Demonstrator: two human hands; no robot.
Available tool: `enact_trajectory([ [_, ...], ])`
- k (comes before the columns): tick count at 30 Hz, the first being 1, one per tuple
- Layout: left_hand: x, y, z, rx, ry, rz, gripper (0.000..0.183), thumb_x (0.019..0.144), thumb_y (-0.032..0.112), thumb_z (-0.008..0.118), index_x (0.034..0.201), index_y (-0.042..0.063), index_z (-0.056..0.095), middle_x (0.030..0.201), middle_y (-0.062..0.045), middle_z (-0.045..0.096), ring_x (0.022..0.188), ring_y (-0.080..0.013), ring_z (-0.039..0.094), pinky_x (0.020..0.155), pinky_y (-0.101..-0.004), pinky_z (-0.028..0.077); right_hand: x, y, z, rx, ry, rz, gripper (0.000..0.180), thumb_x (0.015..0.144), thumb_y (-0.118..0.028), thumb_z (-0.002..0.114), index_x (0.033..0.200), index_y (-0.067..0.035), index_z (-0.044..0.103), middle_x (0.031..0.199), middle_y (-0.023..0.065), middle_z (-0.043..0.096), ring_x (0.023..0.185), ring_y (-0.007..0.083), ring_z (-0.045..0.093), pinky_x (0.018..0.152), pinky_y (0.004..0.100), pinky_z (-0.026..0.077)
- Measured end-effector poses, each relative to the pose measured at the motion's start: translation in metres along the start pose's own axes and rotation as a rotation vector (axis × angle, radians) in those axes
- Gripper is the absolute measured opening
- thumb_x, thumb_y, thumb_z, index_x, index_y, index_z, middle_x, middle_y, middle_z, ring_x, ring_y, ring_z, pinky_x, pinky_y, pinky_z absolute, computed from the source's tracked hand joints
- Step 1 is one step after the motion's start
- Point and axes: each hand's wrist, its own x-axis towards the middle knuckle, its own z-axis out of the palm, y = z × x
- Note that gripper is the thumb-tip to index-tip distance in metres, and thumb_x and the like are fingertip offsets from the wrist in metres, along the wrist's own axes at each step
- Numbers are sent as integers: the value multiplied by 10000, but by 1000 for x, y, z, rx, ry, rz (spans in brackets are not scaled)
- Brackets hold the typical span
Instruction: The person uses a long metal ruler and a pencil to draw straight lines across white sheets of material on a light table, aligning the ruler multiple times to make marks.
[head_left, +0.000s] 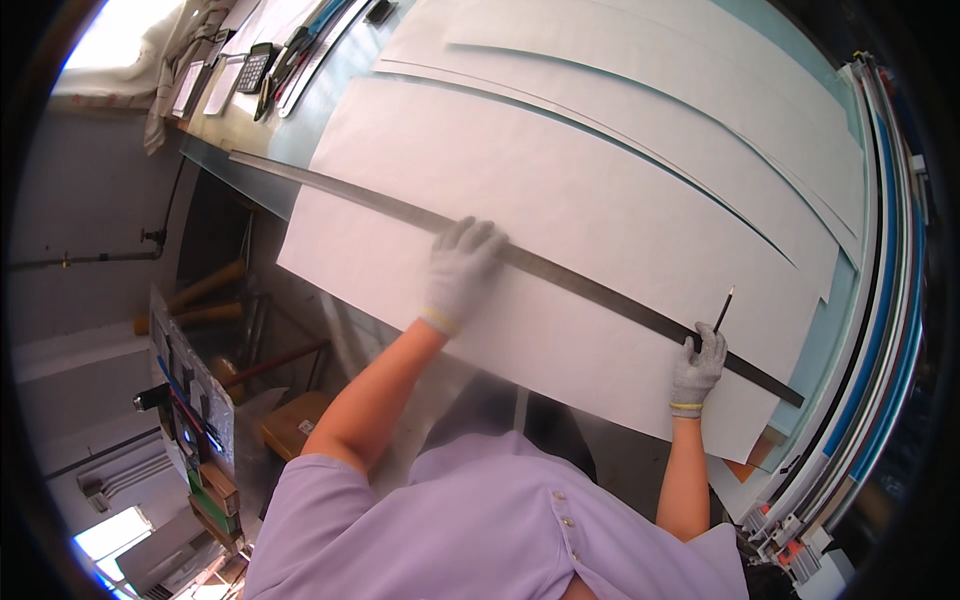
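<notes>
A long metal straightedge (600, 292) lies slantwise across a large white sheet (555, 172). Its far left end reaches past the sheet's left side. My left hand (466, 274), in a pale knit glove with a yellow cuff edge, lies over the middle of the straightedge with its fingers across the strip. The hand is slightly blurred. Towards the right end, my right hand (697, 371), gloved the same way, holds a dark pencil (724, 309) with its pale tip pointing up and away from me. The fingers of that hand are at the straightedge too.
More white sheets (645, 124) overlap farther back on the glass-topped table (304, 139). A calculator (256, 69), knives and a light ruler (319, 64) lie at the back left. Long blue and silver rails (885, 247) border the right side. A cardboard box (296, 421) stands below, left.
</notes>
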Motion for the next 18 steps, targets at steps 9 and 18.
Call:
enact_trajectory([
  [9, 23, -46, 16, -207, -35, -1, 198, 776, 32, 734, 961, 97, 711, 1057, -108, 648, 1097, -350, 592, 939, -473, 490, 0, 16, 15, -80, 120, 112, 248, 823, -19, 719, 1064, -41, 666, 982, 129, 672, 917, 348, 614, 849, 470, 512],
  [18, 28, -46, 19, -195, 5, -12, 194, 742, -32, 718, 900, 78, 696, 998, -98, 639, 1040, -350, 597, 901, -462, 497, 3, 11, 13, -106, 83, 85, 270, 806, -13, 737, 1063, -12, 654, 1012, 130, 669, 937, 356, 617, 854, 502, 504],
])
